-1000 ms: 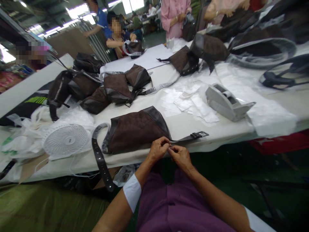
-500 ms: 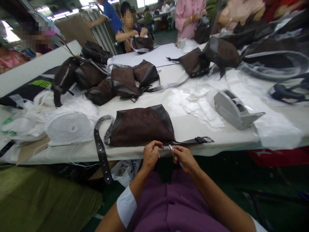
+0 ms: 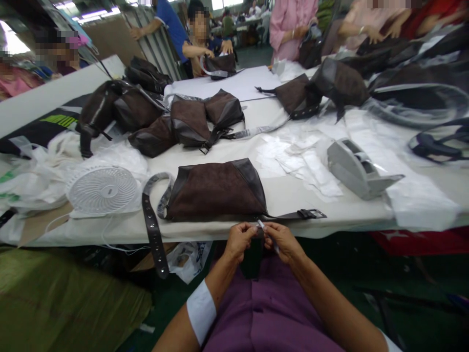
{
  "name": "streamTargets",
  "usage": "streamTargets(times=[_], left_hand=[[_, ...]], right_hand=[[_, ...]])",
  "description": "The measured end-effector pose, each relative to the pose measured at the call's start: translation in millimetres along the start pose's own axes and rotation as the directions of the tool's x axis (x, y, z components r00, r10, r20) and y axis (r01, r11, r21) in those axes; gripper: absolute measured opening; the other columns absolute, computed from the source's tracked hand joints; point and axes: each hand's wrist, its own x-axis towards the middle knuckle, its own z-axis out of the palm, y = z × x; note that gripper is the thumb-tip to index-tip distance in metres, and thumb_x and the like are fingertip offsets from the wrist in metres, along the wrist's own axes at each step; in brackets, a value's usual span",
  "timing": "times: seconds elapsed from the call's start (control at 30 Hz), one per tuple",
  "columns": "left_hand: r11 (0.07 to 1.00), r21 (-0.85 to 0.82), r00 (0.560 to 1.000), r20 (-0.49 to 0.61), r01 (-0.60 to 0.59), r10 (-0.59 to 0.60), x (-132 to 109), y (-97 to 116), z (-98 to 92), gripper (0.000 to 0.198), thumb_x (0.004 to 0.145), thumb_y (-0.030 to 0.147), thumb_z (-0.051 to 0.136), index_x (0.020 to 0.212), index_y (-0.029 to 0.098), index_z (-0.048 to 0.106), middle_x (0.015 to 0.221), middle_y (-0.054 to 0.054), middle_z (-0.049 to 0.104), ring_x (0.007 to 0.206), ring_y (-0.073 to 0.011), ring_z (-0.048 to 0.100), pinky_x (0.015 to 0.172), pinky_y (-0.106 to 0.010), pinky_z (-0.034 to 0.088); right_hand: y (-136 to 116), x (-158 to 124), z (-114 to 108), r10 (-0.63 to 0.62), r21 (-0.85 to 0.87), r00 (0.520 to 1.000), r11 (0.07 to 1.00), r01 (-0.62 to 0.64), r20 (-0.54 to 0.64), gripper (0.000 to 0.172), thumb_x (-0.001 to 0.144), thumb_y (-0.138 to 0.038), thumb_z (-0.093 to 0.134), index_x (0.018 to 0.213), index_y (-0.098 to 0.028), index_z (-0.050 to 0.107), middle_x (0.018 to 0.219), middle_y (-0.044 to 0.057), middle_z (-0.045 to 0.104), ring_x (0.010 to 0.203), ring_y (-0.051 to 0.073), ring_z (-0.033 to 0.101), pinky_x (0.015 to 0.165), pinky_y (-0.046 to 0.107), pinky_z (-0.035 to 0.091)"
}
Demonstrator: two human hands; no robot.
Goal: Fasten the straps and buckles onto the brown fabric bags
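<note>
A dark brown bag (image 3: 220,193) with black corner panels lies at the table's front edge. Its black eyeleted strap (image 3: 154,239) hangs over the edge at the left, and a strap with a buckle (image 3: 311,213) stretches to the right. Just below the bag's right front corner, my right hand (image 3: 282,240) is closed on a small white strip (image 3: 261,224). My left hand (image 3: 242,239) is closed in a pinch against the strip's left side; what its fingertips hold is too small to make out.
On the left of the table (image 3: 296,190) stands a white fan (image 3: 104,190). A grey tape dispenser (image 3: 361,168) sits right, beside thin white sheets (image 3: 300,161). More brown bags (image 3: 190,120) lie farther back. Several people work across the table.
My left hand has moved right and slightly down, so its fingertips now meet the white strip in my right hand. The bag stays in place.
</note>
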Motion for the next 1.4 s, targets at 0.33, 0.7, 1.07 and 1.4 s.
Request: streamTargets(times=[0.33,0.7,1.07,1.4], left_hand=[[0.987,-0.159,0.996,-0.091,-0.039,0.025,0.9,4.4,6.8,0.025,0.060,0.030,0.070,0.059,0.016,0.049,0.050,0.007,0.046,0.039,-0.0022,0.029,0.039,-0.018,0.019],[0.998,-0.029,0.998,-0.013,-0.058,0.058,3.9,15.9,22.1,0.026,0.071,0.039,0.062,0.077,0.014,0.063,0.066,0.001,0.058,0.039,-0.0029,0.030,0.038,-0.019,0.021],[0.421,0.714,0.823,0.415,-0.559,0.388,19.7,42.3,8.0,0.017,0.073,0.012,0.060,0.071,0.027,0.069,0.064,-0.002,0.061,0.064,-0.0174,0.058,0.066,-0.025,0.041],[-0.134,0.860,0.844,0.509,-0.492,0.167,6.6,54.5,10.1,0.024,0.084,0.022,0.045,0.103,0.018,0.058,0.083,-0.010,0.068,0.075,-0.0237,0.065,0.068,-0.035,0.050]], right_hand=[[3.6,4.9,0.5,-0.229,-0.318,0.970,0.929,0.192,-0.084,0.027,0.071,-0.038,0.062,0.058,-0.015,0.055,0.044,-0.004,0.044,0.035,0.008,0.037,0.038,0.021,0.028],[-5.2,0.5,-9.8,-0.554,-0.737,0.832,0.554,0.388,0.022,0.025,0.078,-0.032,0.052,0.061,-0.017,0.060,0.058,0.002,0.055,0.059,0.016,0.051,0.058,0.025,0.035],[0.5,-2.8,-20.0,-0.631,-0.903,0.709,0.030,0.429,0.315,0.025,0.087,-0.021,0.042,0.070,-0.017,0.060,0.073,0.007,0.055,0.066,0.017,0.052,0.063,0.026,0.035],[-9.9,16.9,-17.7,-0.456,-0.887,0.859,0.262,0.380,0.233,0.046,0.077,-0.039,0.043,0.109,-0.013,0.063,0.107,0.012,0.066,0.099,0.027,0.061,0.085,0.033,0.045]])
